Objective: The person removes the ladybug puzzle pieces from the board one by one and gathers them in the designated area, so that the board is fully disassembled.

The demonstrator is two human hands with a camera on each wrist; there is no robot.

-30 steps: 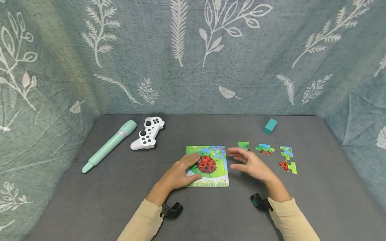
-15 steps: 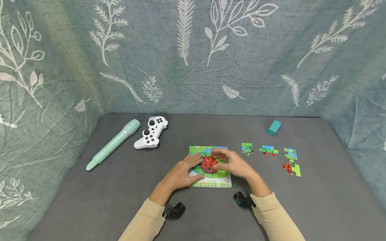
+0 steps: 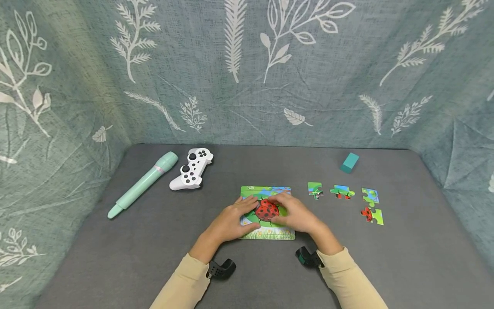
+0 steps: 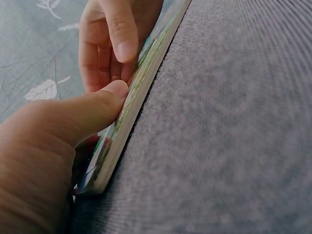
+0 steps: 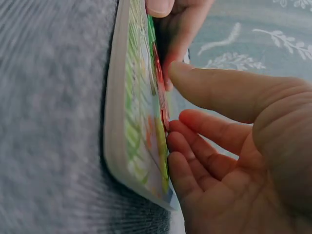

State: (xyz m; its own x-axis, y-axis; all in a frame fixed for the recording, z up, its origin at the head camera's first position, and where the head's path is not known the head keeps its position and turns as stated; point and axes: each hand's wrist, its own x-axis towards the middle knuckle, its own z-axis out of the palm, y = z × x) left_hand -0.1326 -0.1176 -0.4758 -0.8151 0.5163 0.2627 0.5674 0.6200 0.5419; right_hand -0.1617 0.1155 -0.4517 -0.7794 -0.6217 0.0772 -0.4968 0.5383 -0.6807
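Observation:
A square ladybug puzzle board point(image 3: 270, 234) lies flat on the grey table. Across its left part rests my left hand point(image 3: 230, 221), fingers spread, the thumb near the lower edge; in the left wrist view its thumb point(image 4: 105, 105) lies on the board's surface. My right hand point(image 3: 299, 214) is over the board's right part, fingers relaxed and slightly bent, and in the right wrist view the fingertips point(image 5: 175, 141) touch or nearly touch the picture surface. No piece is visibly held. The red ladybug picture point(image 3: 266, 210) shows between the two hands.
To the right lie loose puzzle pieces: one green point(image 3: 314, 189), one blue and green point(image 3: 342, 191), and two at the far right point(image 3: 370, 195). A teal block point(image 3: 349, 163) stands behind them. At the left are a white game controller point(image 3: 193, 169) and a mint-green pen-shaped object point(image 3: 143, 184).
My right hand has moved left from beside the board to over its right part, and its fingers have come down near the ladybug. My left hand has stayed on the board.

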